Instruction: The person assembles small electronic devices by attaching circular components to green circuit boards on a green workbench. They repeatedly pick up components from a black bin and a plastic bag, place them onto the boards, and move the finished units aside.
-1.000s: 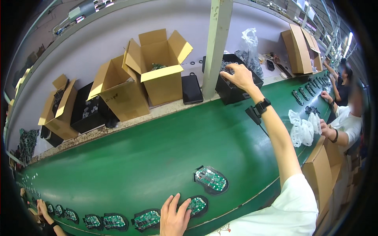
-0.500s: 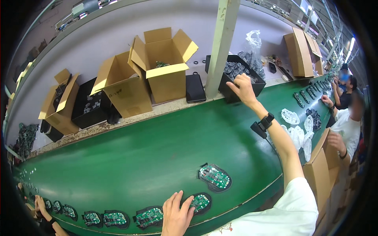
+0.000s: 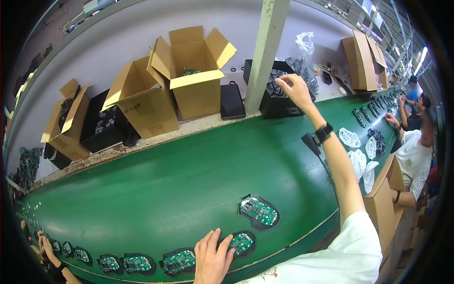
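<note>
My left hand (image 3: 213, 255) lies low in the centre with its fingers stretched out. Its thumb side touches a green circuit board in a dark housing (image 3: 242, 243), and another board in a housing (image 3: 182, 261) sits at its other side. One more circuit board in a black housing (image 3: 259, 211) rests a little farther off. My right hand (image 3: 298, 93) is raised over a black bin (image 3: 283, 108) of grey ring-shaped parts (image 3: 276, 85). Its thumb and forefinger are pinched together; whatever is between them is too small to make out.
Cardboard boxes (image 3: 196, 97) and a black tray (image 3: 101, 128) line the shelf behind the green belt (image 3: 156, 189). A post (image 3: 266, 52) stands beside the bin. White shells (image 3: 357, 163) lie to the right, near an open carton (image 3: 378, 208) and co-workers. Another person's hand (image 3: 47, 248) is at far left.
My right hand has risen slightly from the bin, and its thumb and forefinger have come together. My left hand stays put. The co-worker at right has lowered a hand into the carton.
</note>
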Demonstrator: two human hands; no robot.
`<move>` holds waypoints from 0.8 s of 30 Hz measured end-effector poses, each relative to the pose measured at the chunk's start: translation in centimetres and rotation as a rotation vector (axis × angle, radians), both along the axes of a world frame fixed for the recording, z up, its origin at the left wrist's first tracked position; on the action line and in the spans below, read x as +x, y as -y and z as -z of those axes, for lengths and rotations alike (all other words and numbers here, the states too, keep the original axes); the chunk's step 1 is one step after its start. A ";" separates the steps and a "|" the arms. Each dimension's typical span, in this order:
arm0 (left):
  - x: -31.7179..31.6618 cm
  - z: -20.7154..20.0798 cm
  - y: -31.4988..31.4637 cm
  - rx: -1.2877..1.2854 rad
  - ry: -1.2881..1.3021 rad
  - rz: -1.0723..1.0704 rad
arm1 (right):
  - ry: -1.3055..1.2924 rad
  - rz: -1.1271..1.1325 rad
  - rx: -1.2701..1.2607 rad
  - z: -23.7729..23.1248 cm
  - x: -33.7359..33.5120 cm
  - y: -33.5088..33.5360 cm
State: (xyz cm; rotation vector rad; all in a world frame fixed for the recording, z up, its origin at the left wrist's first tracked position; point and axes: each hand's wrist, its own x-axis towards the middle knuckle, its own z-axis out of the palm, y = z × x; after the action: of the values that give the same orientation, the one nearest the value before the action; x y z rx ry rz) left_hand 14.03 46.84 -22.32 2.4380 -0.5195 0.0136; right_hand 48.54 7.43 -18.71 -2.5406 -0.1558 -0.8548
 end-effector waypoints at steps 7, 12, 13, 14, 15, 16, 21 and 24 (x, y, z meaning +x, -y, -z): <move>0.3 0.6 -0.7 0.050 -0.042 0.037 | -0.562 0.084 -0.345 1.6 5.9 2.1; 1.5 -0.2 -0.4 0.048 -0.106 0.085 | -0.518 0.016 -0.145 2.9 6.8 6.3; 1.5 -0.3 -0.5 0.050 -0.122 0.091 | -0.507 0.007 -0.036 3.7 7.3 7.1; 1.5 -0.6 -0.6 0.057 -0.137 0.085 | -0.546 0.048 -0.130 2.8 6.8 4.9; 1.4 -0.7 -0.6 0.064 -0.152 0.083 | -0.596 0.076 -0.126 3.6 8.2 4.1; 1.3 -0.7 -0.6 0.076 -0.157 0.102 | -0.567 0.055 -0.139 3.8 8.8 4.6; 0.9 -1.0 -0.8 0.149 -0.180 0.151 | -0.451 0.114 -0.201 3.3 7.8 3.7; 0.7 -1.1 -0.7 0.190 -0.147 0.168 | -0.246 0.321 -0.288 2.3 6.2 1.6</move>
State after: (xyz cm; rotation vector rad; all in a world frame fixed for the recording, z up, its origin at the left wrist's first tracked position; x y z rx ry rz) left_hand 14.77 47.59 -21.21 2.5449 -0.6845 -0.2953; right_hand 54.75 5.87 -20.99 -2.9694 0.2295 -0.6601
